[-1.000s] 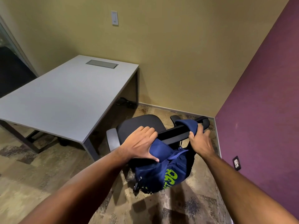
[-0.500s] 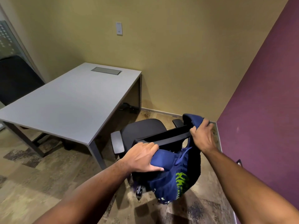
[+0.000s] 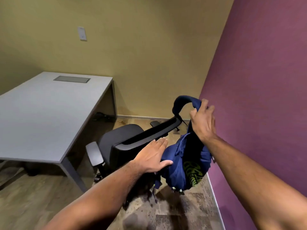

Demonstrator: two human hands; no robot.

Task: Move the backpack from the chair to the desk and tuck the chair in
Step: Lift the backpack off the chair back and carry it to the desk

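The desk [image 3: 49, 113] fills the left side of what we see, its grey top bare apart from a flush panel [image 3: 72, 79] near the far edge. Just off its near right corner stands the chair [image 3: 119, 143], turned so its backrest runs diagonally toward the purple wall [image 3: 265, 97] and its seat faces the desk. The backpack [image 3: 182, 165] hangs to the right of that backrest, between chair and wall, clear of the seat, its long axis hanging nearly straight down. One strap [image 3: 183, 101] arcs above the far end of the backrest; we cannot tell whether it is fully free. Our right hand [image 3: 203, 122] is clamped on the top of the bag and carries it. Our left hand [image 3: 153, 156] is open, fingers spread, palm against the bag's side, gripping nothing. So the desk lies well to the left of both hands, with the chair between. We judge the bag must rise over the backrest and swing left.
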